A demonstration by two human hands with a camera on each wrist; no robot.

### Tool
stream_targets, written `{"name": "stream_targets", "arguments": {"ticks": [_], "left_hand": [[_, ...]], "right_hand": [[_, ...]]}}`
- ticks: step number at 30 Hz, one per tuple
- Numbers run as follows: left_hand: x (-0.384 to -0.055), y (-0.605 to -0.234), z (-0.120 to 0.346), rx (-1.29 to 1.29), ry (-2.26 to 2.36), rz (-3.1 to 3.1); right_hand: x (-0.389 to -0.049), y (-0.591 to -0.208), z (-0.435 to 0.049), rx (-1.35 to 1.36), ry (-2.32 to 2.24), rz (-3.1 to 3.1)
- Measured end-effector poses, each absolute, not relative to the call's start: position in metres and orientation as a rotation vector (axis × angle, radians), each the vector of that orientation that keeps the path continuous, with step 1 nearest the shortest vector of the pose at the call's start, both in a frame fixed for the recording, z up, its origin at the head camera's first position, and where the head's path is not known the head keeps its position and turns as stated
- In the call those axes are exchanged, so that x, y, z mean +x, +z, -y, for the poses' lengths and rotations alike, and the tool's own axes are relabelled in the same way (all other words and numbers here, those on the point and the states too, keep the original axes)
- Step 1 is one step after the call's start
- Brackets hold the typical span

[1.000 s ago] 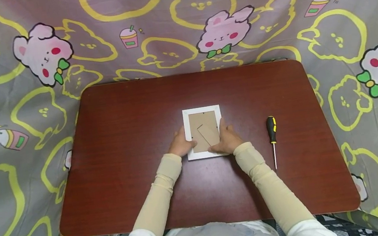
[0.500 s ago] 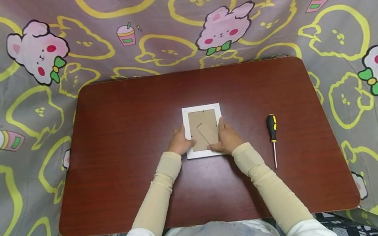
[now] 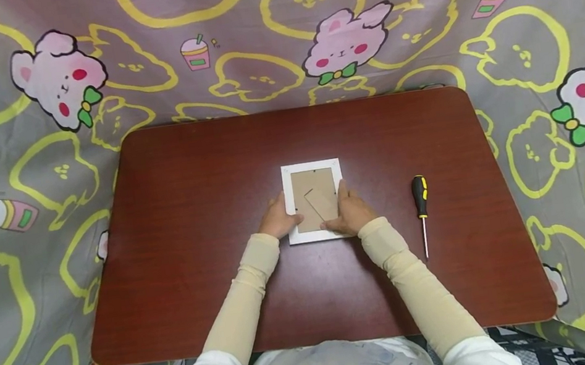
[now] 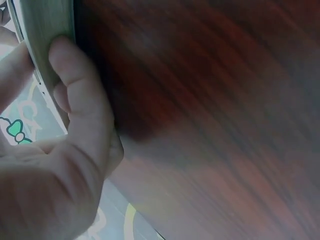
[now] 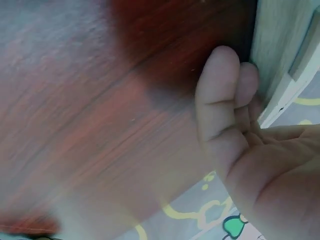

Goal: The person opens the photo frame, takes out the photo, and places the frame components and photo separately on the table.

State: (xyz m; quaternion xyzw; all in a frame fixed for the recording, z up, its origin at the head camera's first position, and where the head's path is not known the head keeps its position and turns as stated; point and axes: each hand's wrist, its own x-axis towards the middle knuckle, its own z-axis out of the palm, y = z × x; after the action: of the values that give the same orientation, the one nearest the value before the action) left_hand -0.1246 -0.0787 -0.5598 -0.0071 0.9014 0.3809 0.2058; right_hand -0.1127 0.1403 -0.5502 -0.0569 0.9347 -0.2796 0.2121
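A white picture frame (image 3: pixel 319 236) lies back side up near the middle of the table, its brown backing board (image 3: pixel 321 185) facing up with a thin angled line of a stand flap on it. My left hand (image 3: pixel 277 218) grips the frame's left edge, thumb over the top near the backing. On the opposite edge my right hand (image 3: pixel 354 211) does the same, its thumb reaching onto the board's lower right. In the left wrist view, fingers (image 4: pixel 82 85) press the side of the frame (image 4: pixel 47 25). Fingers (image 5: pixel 220 90) of the right hand lie along the other side in the right wrist view.
A screwdriver (image 3: pixel 421 199) with a black and yellow handle lies on the table to the right, shaft toward the person. The reddish-brown table (image 3: pixel 187 191) has rounded corners. A patterned cloth (image 3: pixel 242 27) hangs behind and at both sides.
Both hands keep their hold on the picture frame, and it stays in place. The view has shifted slightly; the screwdriver has not moved on the table.
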Motion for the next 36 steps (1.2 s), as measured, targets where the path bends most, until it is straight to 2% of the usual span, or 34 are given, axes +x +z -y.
{"name": "stream_targets", "arguments": {"ticks": [4, 9, 19, 36], "left_hand": [[-0.126, -0.559, 0.085, 0.003, 1.108, -2.470], [-0.132, -0.554, 0.099, 0.133, 1.105, -2.448], [-0.151, -0.549, 0.114, 0.586, 0.532, -2.660], [-0.164, -0.548, 0.109, 0.691, 0.201, -2.559]], "right_hand": [[-0.113, -0.548, -0.157, -0.124, -0.916, -2.551], [-0.120, -0.538, -0.202, -0.004, -0.902, -2.704], [-0.128, -0.524, -0.296, 0.162, -0.563, -2.948], [-0.129, -0.552, -0.320, 0.166, -0.720, -2.743]]}}
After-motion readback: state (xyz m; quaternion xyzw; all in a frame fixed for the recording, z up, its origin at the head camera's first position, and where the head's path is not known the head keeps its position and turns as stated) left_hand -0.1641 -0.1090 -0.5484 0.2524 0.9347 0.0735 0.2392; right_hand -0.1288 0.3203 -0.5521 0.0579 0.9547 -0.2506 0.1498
